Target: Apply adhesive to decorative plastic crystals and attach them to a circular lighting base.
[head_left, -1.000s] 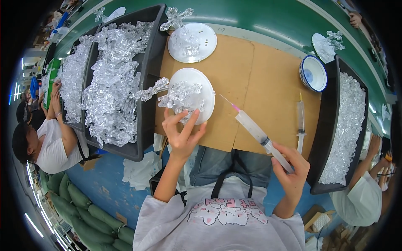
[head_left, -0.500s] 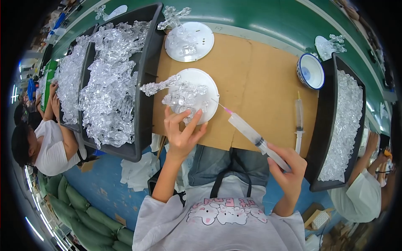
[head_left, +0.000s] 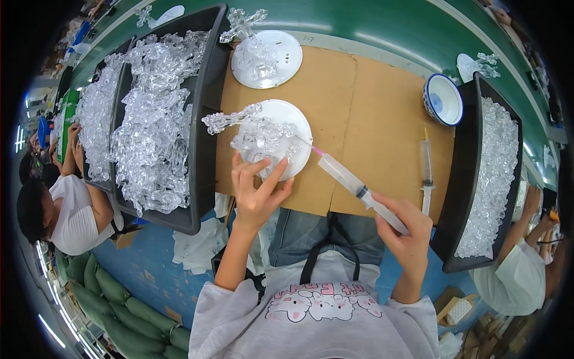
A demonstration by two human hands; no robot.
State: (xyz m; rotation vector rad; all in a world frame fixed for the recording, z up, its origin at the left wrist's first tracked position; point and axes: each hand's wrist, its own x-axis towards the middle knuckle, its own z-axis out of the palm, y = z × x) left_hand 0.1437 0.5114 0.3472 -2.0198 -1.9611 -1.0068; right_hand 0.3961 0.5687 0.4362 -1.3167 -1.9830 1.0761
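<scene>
My left hand (head_left: 257,191) has its fingertips around the near end of a clear plastic ornament (head_left: 266,136), which lies on a white round disc (head_left: 290,115). A narrow clear arm of the ornament sticks out past the disc's left edge. In my right hand (head_left: 406,230) is a large syringe (head_left: 344,175), gripped by its plunger end. Its pink-hubbed needle points up and left, with the tip over the disc beside the ornament. Whether the tip touches the ornament I cannot tell.
Farther back, another white disc (head_left: 290,63) carries a clear cross-topped ornament (head_left: 245,25). Black bins of clear parts flank the cardboard (head_left: 382,102): a left bin (head_left: 206,119) and a right bin (head_left: 471,155). A blue-rimmed bowl (head_left: 445,107) and a smaller syringe (head_left: 426,164) are at right. Other people sit on both sides.
My right hand has moved the syringe up and left, bringing the needle tip farther over the disc, close to the ornament. My left hand keeps nearly the same place.
</scene>
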